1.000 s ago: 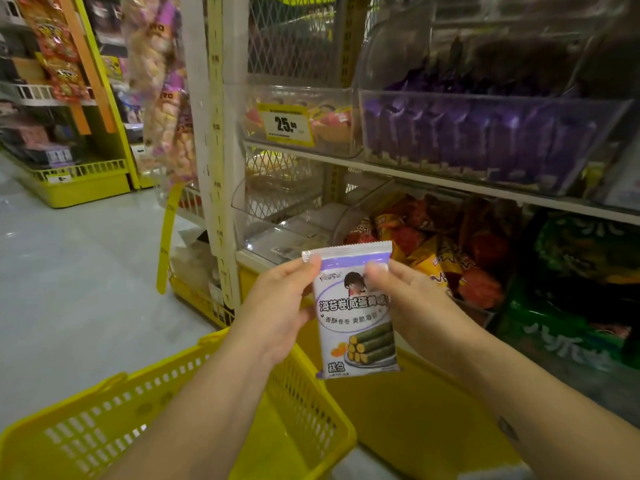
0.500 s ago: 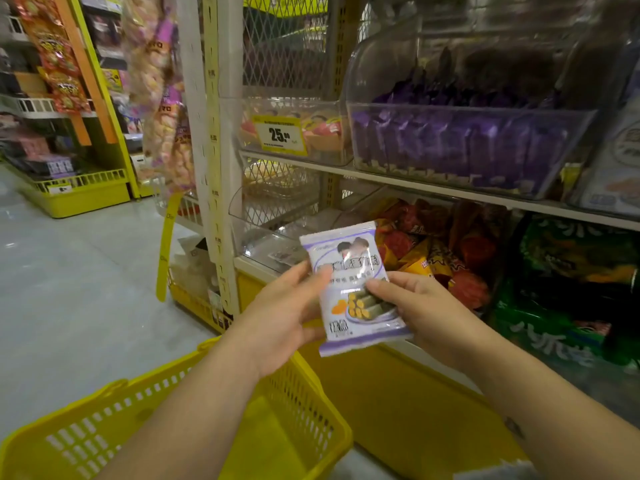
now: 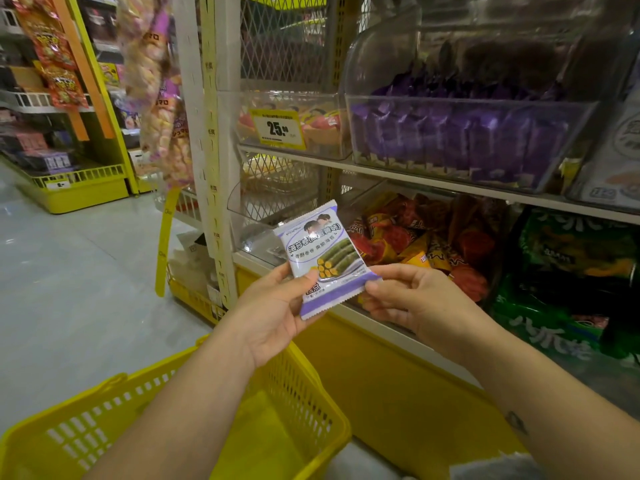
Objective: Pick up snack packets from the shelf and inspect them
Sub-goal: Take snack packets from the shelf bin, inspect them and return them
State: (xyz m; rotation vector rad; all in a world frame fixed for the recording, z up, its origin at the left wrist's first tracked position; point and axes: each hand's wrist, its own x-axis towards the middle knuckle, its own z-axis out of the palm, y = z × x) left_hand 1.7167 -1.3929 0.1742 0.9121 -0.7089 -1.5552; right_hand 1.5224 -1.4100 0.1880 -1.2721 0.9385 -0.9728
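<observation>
A white and purple snack packet (image 3: 320, 256) with green rolls printed on it is held tilted in front of the shelf (image 3: 429, 180), its top leaning away to the upper left. My left hand (image 3: 273, 306) grips its lower left corner, thumb on the front. My right hand (image 3: 412, 299) pinches its lower right edge. Behind, a clear bin (image 3: 467, 140) on the upper shelf holds several purple packets. The lower bin holds red and orange packets (image 3: 429, 237).
A yellow shopping basket (image 3: 194, 420) hangs under my left forearm. Green packets (image 3: 571, 268) fill the lower right shelf. A yellow price tag (image 3: 277, 128) reads 25. Hanging snack strips (image 3: 159, 91) are at the shelf's end; grey aisle floor (image 3: 69, 289) lies left.
The packet went from upright and facing me to tilted back, then rose slightly; both hands slid from its top corners to its lower corners.
</observation>
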